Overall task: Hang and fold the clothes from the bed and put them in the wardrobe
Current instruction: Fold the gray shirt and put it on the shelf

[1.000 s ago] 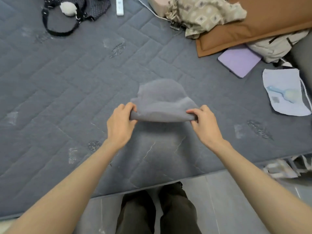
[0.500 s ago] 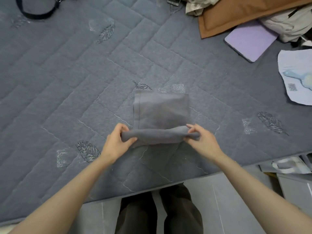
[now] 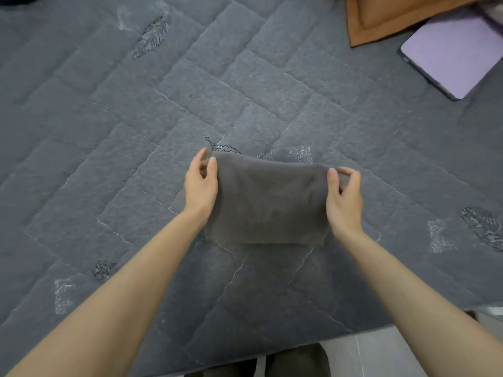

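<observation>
A small grey folded garment [image 3: 268, 200] lies on the grey quilted bed cover [image 3: 136, 159] near the front edge of the bed. My left hand [image 3: 202, 183] pinches its far left corner between thumb and fingers. My right hand [image 3: 344, 191] pinches the far right corner the same way. The fold is doubled over toward the far side, and the near edge of the cloth lies flat between my wrists.
A brown pillow [image 3: 386, 17] lies at the far right of the bed, with a purple tablet case [image 3: 454, 55] beside it. The bed's front edge [image 3: 353, 333] runs above grey floor tiles and my dark trouser legs [image 3: 296, 360].
Both hands have carried the near folded edge of the grey garment away from me and laid it over the far part, making the piece shorter. The camera has tilted closer to the bed.
</observation>
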A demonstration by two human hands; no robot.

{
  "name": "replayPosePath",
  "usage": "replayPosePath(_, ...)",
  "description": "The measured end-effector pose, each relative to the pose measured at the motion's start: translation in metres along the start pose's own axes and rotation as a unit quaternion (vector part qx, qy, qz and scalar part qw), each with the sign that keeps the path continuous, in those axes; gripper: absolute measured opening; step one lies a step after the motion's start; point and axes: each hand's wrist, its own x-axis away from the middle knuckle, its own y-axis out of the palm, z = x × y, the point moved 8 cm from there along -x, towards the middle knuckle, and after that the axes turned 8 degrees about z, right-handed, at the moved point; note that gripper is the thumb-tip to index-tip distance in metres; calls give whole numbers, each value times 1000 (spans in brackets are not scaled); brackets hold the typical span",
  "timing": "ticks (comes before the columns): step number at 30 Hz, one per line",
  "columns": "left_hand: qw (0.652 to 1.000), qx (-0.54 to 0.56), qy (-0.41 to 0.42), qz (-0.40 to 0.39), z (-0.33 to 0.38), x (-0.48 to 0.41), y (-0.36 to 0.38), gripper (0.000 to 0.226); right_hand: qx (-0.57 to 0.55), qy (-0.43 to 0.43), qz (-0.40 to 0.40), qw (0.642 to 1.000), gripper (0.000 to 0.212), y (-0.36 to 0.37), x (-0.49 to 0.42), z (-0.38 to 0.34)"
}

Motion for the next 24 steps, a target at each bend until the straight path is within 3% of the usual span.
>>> replayPosePath(4,987,-145,67,-3,-24,10,11,58,19,109,-89,990,51,32,2,44)
replayPosePath(7,968,-236,83,24,-38,13,17,63,54,57,-34,996,38,31,4,51)
replayPosePath(11,964,-236,99,76,-41,8,22,60,90,-1,8,996,29,38,0,44)
replayPosePath(14,946,-279,111,125,-41,8,24,57,164,-27,71,984,41,40,1,44)
replayPosePath(24,938,-275,30,210,-45,-2,16,50,175,8,129,976,44,43,1,49)
